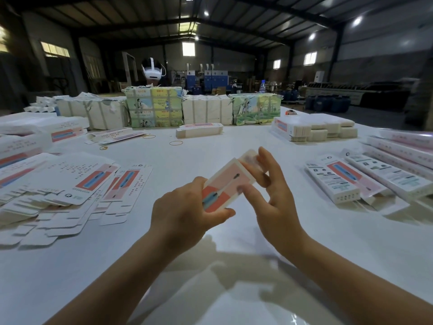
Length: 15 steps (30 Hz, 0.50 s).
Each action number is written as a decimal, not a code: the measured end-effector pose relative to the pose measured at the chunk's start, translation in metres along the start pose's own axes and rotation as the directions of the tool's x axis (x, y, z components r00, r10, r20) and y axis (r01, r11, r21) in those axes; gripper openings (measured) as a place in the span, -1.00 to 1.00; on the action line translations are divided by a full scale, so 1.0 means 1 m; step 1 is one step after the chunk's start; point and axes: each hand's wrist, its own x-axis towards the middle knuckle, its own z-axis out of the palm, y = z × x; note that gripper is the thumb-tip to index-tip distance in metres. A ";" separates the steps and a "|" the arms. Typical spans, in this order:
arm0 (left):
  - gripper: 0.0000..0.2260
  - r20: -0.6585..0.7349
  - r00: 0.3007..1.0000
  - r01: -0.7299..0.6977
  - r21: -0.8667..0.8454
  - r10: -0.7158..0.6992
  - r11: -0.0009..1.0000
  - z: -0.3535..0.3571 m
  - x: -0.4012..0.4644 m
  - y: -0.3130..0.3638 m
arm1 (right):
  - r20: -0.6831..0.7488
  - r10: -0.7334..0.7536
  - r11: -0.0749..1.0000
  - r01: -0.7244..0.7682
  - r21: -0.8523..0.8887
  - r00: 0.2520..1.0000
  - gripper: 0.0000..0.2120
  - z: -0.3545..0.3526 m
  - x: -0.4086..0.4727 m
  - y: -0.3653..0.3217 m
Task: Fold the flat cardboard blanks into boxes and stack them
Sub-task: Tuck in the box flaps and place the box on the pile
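Above the worktop [234,242], the left hand [185,208] grips the near end of a pink box [225,184], steadying it in the air. The right hand [269,195] pinches the far flap, likely to tuck it shut. Finished boxes [339,181] lie at right.

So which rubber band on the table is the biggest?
The rubber band lying alone mid-table, left of centre; its loop looks wider than the others further left.

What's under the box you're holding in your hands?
Under the box lies the bare white table, with the hands' shadows on it. The left hand and right hand cover its lower edges.
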 end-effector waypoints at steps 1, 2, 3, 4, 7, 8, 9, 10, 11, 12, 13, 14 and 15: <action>-0.35 -0.010 1.000 0.000 0.012 0.000 1.000 0.000 0.000 0.001 | -0.049 -0.015 0.998 0.012 -0.061 0.999 -0.45 -0.001 0.002 0.000; -0.39 -0.017 1.000 0.003 0.022 -0.003 1.000 0.000 -0.001 0.002 | -0.082 -0.006 0.994 -0.003 -0.113 0.997 -0.37 -0.002 0.005 0.000; -0.42 -0.020 1.000 0.009 0.030 -0.008 1.000 -0.001 -0.001 0.003 | -0.091 0.047 0.993 -0.056 -0.099 0.995 -0.25 -0.005 0.008 0.004; -0.45 -0.017 1.000 0.014 0.041 -0.013 0.999 -0.001 -0.001 0.004 | -0.044 0.183 0.982 -0.181 0.051 0.982 -0.12 -0.008 0.011 0.007; -0.47 0.016 1.000 0.009 0.106 -0.011 0.994 0.001 -0.002 0.006 | 0.320 0.367 0.616 -0.486 0.620 0.874 -0.36 -0.013 0.017 0.006; -0.47 0.026 1.000 0.008 0.127 -0.011 0.992 0.001 -0.002 0.007 | 0.343 0.359 0.614 -0.497 0.614 0.868 -0.54 -0.013 0.018 0.007; -0.48 0.029 1.000 0.007 0.139 -0.011 0.990 0.002 -0.002 0.007 | 0.302 0.367 0.674 -0.475 0.566 0.880 -0.66 -0.012 0.018 0.008; -0.49 0.029 1.000 0.005 0.143 -0.010 0.990 0.002 -0.002 0.007 | 0.223 0.339 0.787 -0.405 0.465 0.914 -0.73 -0.011 0.015 0.008; -0.51 0.028 1.000 0.003 0.146 -0.007 0.989 0.003 -0.001 0.007 | 0.141 0.253 0.911 -0.285 0.298 0.957 -0.75 -0.011 0.012 0.008; -0.52 0.026 1.000 0.003 0.149 -0.007 0.989 0.003 -0.002 0.008 | 0.094 0.125 0.987 -0.134 0.090 0.988 -0.75 -0.010 0.009 0.007; -0.54 0.026 1.000 0.006 0.149 -0.010 0.989 0.003 -0.002 0.008 | 0.092 0.013 0.995 -0.004 -0.098 0.996 -0.73 -0.009 0.005 0.006; -0.55 0.027 1.000 0.009 0.148 -0.013 0.989 0.003 -0.002 0.008 | 0.112 -0.066 0.963 0.093 -0.251 0.991 -0.69 -0.007 0.003 0.007; -0.55 0.027 1.000 0.011 0.145 -0.015 0.989 0.004 -0.002 0.007 | 0.136 -0.109 0.923 0.151 -0.353 0.985 -0.63 -0.007 0.000 0.007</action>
